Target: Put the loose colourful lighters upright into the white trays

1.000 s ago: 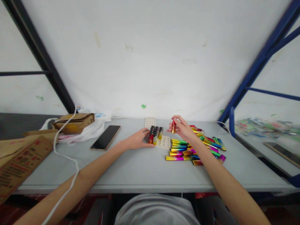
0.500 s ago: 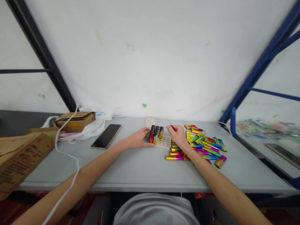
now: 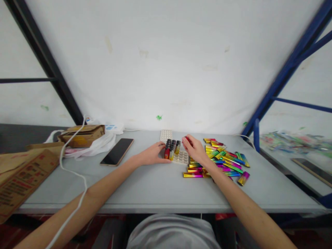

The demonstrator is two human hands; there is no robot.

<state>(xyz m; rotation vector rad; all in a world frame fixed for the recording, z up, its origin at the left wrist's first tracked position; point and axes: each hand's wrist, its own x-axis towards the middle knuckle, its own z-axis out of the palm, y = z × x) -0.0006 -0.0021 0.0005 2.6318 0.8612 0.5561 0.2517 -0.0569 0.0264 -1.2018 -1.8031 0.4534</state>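
Observation:
Several lighters with black tops point(image 3: 172, 152) stand upright in the left part of a white tray with round pockets point(image 3: 183, 157). My left hand point(image 3: 153, 154) rests at the tray's left side, its thumb and fingers apart around the lighters' left edge. Over the tray's right side, my right hand point(image 3: 194, 148) is closed on a red lighter point(image 3: 188, 140), mostly hidden by the fingers. Just right of the tray lies a loose heap of shiny metallic-coloured lighters point(image 3: 228, 162), partly under my right forearm.
A second white tray point(image 3: 166, 134) lies behind the first. To the left are a phone point(image 3: 117, 151), a white plastic bag point(image 3: 102, 145), cardboard boxes point(image 3: 83, 135) and a white cable point(image 3: 75, 170) crossing above my left forearm. A blue metal frame point(image 3: 280, 74) stands at the right.
My right hand has shifted slightly left, over the tray, with the red lighter in its fingers. My left hand has stayed beside the standing lighters.

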